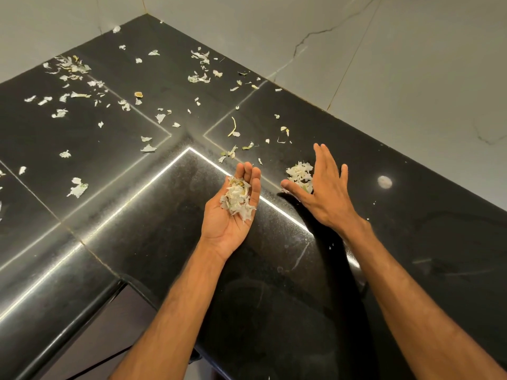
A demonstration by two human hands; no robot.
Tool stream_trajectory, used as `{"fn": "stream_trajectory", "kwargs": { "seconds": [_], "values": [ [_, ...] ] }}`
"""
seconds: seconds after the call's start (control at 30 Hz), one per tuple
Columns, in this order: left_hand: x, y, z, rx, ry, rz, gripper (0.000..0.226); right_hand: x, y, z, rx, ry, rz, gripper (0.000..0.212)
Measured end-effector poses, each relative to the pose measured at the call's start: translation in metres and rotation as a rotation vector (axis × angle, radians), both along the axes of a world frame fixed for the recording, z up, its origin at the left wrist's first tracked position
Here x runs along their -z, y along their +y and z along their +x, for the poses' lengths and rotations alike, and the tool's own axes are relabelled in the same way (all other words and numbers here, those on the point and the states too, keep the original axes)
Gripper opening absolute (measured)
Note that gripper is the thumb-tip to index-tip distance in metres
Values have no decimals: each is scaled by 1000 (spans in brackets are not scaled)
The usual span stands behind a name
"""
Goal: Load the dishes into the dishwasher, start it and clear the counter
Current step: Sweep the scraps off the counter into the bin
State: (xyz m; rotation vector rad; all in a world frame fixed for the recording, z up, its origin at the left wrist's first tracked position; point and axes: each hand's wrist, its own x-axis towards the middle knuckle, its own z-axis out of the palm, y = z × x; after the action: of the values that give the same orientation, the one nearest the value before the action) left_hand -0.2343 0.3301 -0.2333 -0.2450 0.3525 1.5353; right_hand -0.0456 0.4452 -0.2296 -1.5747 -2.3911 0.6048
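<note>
Even indoor light; glossy black tabletop (274, 283) throws hard glare.
Source overhead: a round lamp spot (385, 182) is mirrored at right, and a thin bright strip reflection (204, 159) runs along the polished edge. The right hand (326, 190) drops a soft shadow (297, 205) just under the thumb. The pale wall (411, 64) is flatly lit. Centre sharp, forearms (170, 325) softer low in frame. Straight seams bow toward the edges, wide-angle.

Pale, perhaps marble, veined wall (411, 56)
</note>
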Motion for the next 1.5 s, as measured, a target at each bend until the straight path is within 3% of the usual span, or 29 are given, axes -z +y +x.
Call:
{"fn": "stream_trajectory", "kwargs": {
  "seconds": [0.07, 0.27, 0.53, 0.77, 1.07, 1.13, 1.3, 1.5],
  "values": [
    [-1, 0, 0, -3, -12, -1, 40, -4, 3, 4, -76, 30, -1, 106],
    [-1, 0, 0, -7, 1, -3, 41, -19, -8, 5, -322, -212, 46, 68],
    [-1, 0, 0, 3, 7, -4, 40, -24, -60, -7, -138, -196, 140, 45],
    [-1, 0, 1, 1, 1, 3, 39, -21, -60, -10, -109, -201, 205, 22],
    [-3, -1, 2, 4, 27, 16, 37, -32, -62, -22, -100, -228, 199, 18],
    [-3, -1, 2, 4, 30, 17, 37, -34, -58, -22, -23, -129, 141, 17],
    [-5, -2, 3, 4, 77, 26, 34, -57, -55, -20, 313, 451, -187, 12],
    [-6, -1, 6, -1, 172, 42, 36, -82, -76, -34, 391, 831, -400, 20]
  ]
}}
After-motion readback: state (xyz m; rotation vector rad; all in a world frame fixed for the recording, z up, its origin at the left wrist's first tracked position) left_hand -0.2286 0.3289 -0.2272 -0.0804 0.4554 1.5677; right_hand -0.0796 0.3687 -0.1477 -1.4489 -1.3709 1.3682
